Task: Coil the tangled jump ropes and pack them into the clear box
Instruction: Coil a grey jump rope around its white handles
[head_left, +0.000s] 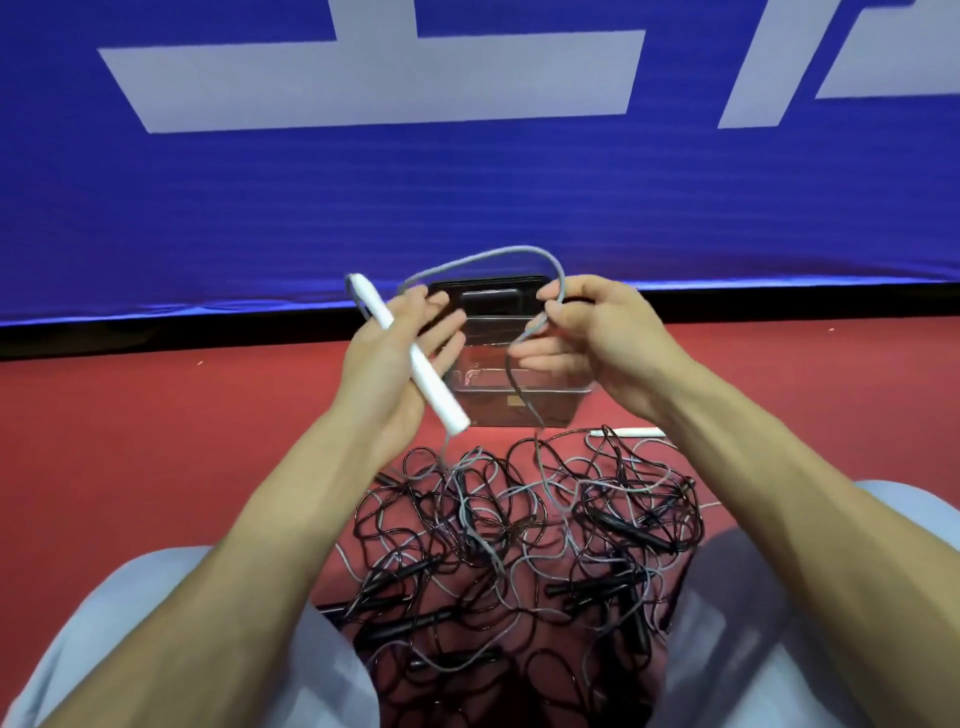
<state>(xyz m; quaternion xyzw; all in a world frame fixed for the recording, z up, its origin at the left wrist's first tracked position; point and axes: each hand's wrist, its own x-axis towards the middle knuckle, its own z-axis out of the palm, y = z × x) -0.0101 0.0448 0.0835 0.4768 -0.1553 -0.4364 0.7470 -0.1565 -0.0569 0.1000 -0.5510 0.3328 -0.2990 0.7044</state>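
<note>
The left hand (375, 364) holds a white handle (430, 383) across its palm, fingers loosely spread. The right hand (597, 332) pinches the grey rope (493, 255) looping between them. The box (493, 411) sits just beyond on the floor (156, 441); the tangle (519, 545) lies nearer, between the knees.

The left hand (400, 343) holds a white handle (410, 358) slanting from 11 to 5 o'clock, the right hand (587, 332) at its 3 o'clock pinches the grey rope (488, 257), and the rope tangle (519, 530) lies at 6 o'clock of the clear box (519, 410).
</note>
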